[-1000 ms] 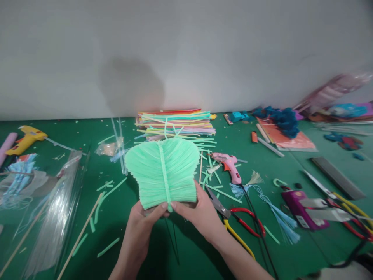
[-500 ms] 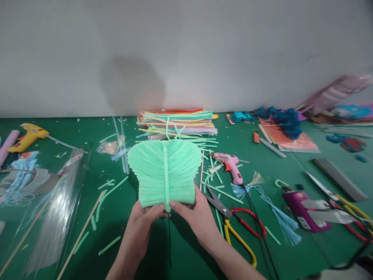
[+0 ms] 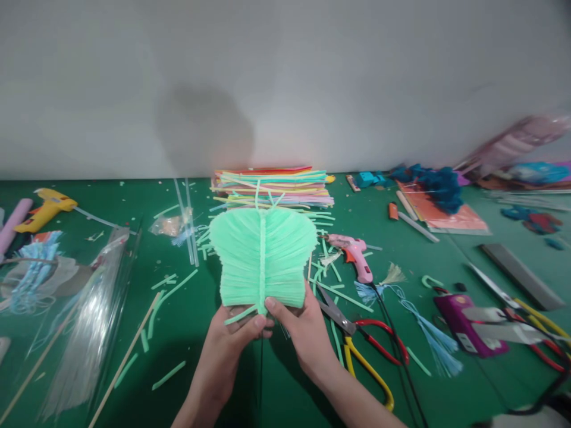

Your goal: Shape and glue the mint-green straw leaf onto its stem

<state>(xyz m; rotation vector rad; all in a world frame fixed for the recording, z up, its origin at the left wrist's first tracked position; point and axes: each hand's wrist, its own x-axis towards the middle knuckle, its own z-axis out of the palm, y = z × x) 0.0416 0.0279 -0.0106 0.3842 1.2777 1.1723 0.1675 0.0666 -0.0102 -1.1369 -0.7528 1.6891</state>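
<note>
A mint-green leaf shape built from rows of pipe cleaners (image 3: 241, 255), with a raised centre rib, is held up between my two hands. My left hand (image 3: 227, 345) grips near the base of the rib, thumb in front and fingers partly hidden behind. A short pipe cleaner end (image 3: 241, 314) juts left from the base above that thumb. My right hand (image 3: 303, 330) pinches the lower right side, its thumb on the rib's foot and its fingers behind the leaf. Below the base hangs a thin dark wire (image 3: 261, 368).
Behind the leaf lies a stack of coloured pipe cleaners (image 3: 272, 184). To the right are a pink glue gun (image 3: 354, 252), red-and-yellow-handled scissors (image 3: 343, 321) and a purple box (image 3: 466, 324). Green offcuts (image 3: 168, 375), a wooden stick (image 3: 129, 351) and a yellow glue gun (image 3: 47, 209) lie left.
The leaf has shifted slightly right and upward with both hands. At its base, a pipe cleaner end now sticks out to the left, and my left thumb has moved lower.
</note>
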